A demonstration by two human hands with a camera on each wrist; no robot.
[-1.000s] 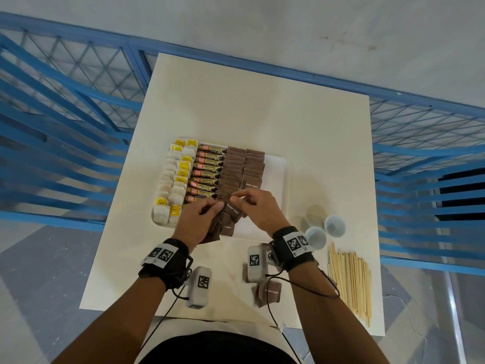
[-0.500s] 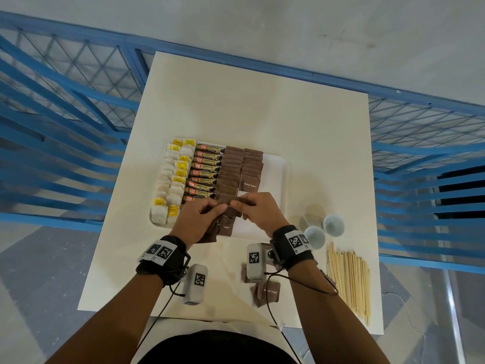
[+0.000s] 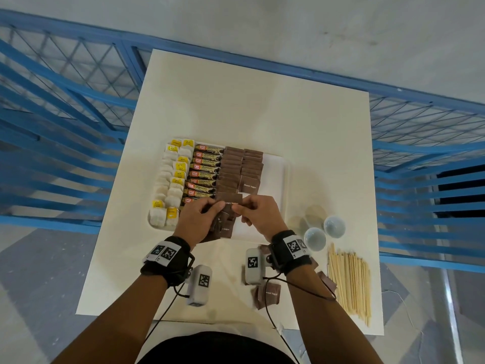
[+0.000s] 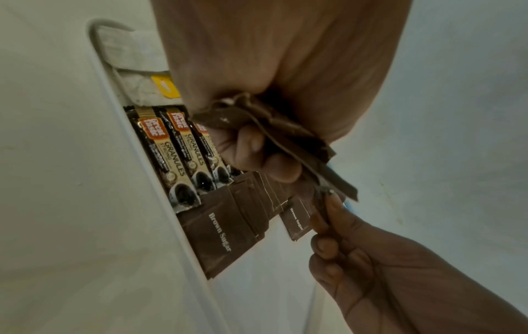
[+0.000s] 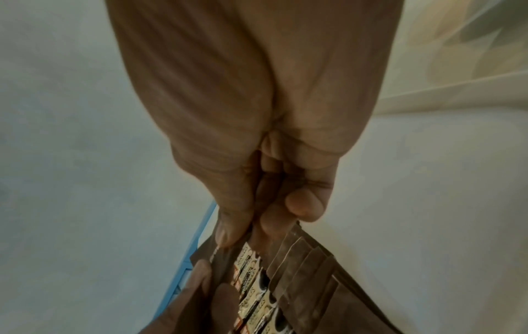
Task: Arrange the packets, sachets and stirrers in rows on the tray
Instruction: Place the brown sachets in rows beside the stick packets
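Observation:
A white tray (image 3: pixel 274 179) holds tea bags (image 3: pixel 170 185) at the left, then coffee sachets (image 3: pixel 204 169), then two rows of brown sugar packets (image 3: pixel 231 169). My left hand (image 3: pixel 202 216) grips a bunch of brown sugar packets (image 4: pixel 285 140) over the tray's near part. My right hand (image 3: pixel 257 214) pinches one packet (image 3: pixel 231 202) of that bunch between thumb and forefinger (image 5: pixel 228 237), at the near end of the left brown row. Wooden stirrers (image 3: pixel 350 279) lie in a pile on the table at the near right.
Two small pale cups (image 3: pixel 315 237) stand right of the tray. A few loose brown packets (image 3: pixel 267 295) lie on the table under my right wrist. The tray's right strip is bare. Blue railings surround the white table (image 3: pixel 236 106).
Both hands have stayed together over the tray's near part. The pinched packet, tilted a second ago, now lies level at the near end of the left brown row.

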